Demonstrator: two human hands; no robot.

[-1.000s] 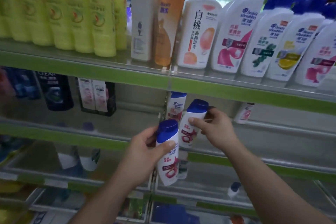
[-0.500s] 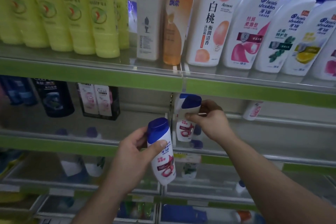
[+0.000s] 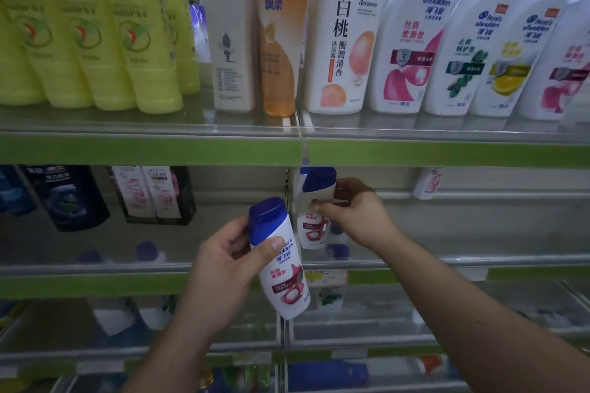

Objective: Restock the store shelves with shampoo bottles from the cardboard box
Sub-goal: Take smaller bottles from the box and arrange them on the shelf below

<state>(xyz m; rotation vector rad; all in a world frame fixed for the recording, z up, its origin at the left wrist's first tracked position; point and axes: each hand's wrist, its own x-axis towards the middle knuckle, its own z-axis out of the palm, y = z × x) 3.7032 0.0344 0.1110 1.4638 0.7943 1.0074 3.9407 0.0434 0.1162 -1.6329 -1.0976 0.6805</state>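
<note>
The right hand (image 3: 351,214) pinches a small white blue-capped shampoo bottle (image 3: 314,210) over the middle shelf (image 3: 479,260), near its left divider. The left hand (image 3: 223,262) wraps fingers (image 3: 271,244) around a matching second bottle (image 3: 281,262) just before the shelf's front edge. Best to seat the first upright, label forward, before releasing.

Store shelving (image 3: 150,150) fills view: green edge strips, clear plastic front rails, grey back panel (image 3: 479,226). Lower tiers dim, top tier brighter.
</note>
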